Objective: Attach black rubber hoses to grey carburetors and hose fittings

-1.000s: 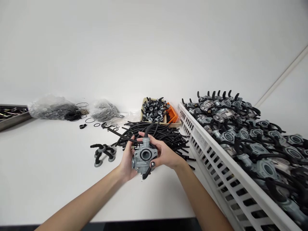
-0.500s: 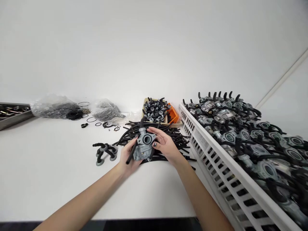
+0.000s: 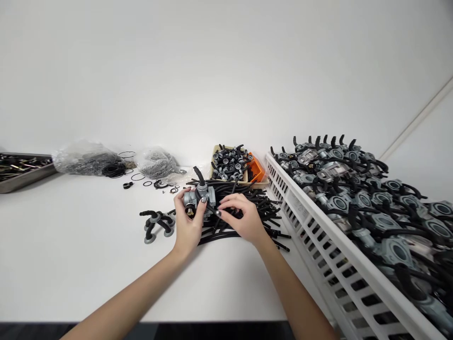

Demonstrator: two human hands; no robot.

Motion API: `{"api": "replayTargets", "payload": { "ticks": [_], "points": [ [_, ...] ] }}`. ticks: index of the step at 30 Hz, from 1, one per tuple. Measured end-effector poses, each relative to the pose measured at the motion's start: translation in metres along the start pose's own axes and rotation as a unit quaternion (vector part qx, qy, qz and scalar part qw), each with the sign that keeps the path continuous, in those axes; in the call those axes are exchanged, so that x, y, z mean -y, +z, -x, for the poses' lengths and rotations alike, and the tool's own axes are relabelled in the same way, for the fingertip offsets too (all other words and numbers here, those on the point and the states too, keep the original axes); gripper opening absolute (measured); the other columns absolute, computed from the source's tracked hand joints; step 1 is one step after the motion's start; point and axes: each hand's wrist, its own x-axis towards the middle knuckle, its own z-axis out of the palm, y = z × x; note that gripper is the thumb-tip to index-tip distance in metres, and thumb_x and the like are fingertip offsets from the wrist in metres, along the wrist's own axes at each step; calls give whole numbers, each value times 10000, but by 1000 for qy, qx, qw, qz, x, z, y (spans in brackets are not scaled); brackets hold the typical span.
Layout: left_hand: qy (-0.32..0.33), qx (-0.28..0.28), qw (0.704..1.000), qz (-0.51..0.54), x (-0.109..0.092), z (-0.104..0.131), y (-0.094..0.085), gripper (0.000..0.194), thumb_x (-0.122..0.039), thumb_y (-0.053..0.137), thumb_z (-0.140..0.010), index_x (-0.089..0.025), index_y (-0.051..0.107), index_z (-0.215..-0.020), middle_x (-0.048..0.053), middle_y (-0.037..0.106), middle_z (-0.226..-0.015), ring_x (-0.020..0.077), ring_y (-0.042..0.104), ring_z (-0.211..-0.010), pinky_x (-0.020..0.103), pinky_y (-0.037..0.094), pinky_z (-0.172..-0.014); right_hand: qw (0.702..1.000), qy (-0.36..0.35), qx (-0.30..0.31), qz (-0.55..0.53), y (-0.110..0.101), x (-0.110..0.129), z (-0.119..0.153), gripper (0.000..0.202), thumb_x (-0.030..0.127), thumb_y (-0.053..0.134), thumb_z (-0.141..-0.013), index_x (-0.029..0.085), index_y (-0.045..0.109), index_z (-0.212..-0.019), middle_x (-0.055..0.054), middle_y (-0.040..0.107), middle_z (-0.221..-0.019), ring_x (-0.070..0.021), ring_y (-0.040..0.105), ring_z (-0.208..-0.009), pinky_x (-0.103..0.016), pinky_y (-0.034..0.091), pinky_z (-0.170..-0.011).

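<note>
The carburetor [image 3: 203, 191] has turned side-on, now gripped within the left hand [image 3: 188, 227]'s curled fingers alone. Just right of those fingers, the right hand [image 3: 247, 219] now pinches the black hose [image 3: 211, 207] near its end, leaving the left to steady.

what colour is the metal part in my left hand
The metal part is silver-grey, seen best in the head view.

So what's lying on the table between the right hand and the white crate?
In the head view, loose ends of black hoses fan out between the right hand and the white crate.
</note>
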Motion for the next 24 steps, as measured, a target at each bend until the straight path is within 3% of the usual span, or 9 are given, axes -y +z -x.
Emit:
{"api": "replayTargets", "payload": {
  "ticks": [3,6,13,19,24],
  "points": [
    [37,3,999,-9,-2,0,1,366,-317,681,-821,-276,510,-1142,37,534,-1198,194,478,-1193,255,308,-1060,997,-44,21,65,3,-2,3,93,203,730,-764,269,767,-817,-49,689,-969,-199,570,-786,-416,480,-826],
    [41,3,999,-23,-3,1,2,359,-321,672,-828,-273,504,-1142,38,526,-1206,192,477,-1195,249,307,-1058,995,-57,6,79,6,-7,5,171,168,634,-829,265,766,-875,-55,630,-996,-164,519,-684,-369,506,-721],
    [5,-9,999,-50,9,-2,0,372,-401,647,-837,-273,479,-1144,38,521,-1197,198,475,-1190,276,319,-1054,988,-81,-21,130,14,-9,11,215,126,490,-893,203,689,-920,-90,533,-1046,-160,597,-761,-315,519,-714],
    [-7,-15,998,-65,21,-7,0,422,-467,620,-833,-253,461,-1160,56,529,-1180,216,498,-1141,352,356,-1034,987,-121,-41,93,18,-10,10,214,72,451,-883,198,624,-895,-72,533,-987,-160,602,-810,-311,540,-745],
    [-29,-4,999,-35,22,-5,-1,413,-473,622,-829,-259,483,-1153,48,554,-1136,207,532,-1081,348,396,-992,994,-89,-30,51,21,-13,10,229,51,435,-860,202,606,-885,-67,527,-961,-172,588,-854,-317,553,-746]
  ]
}}
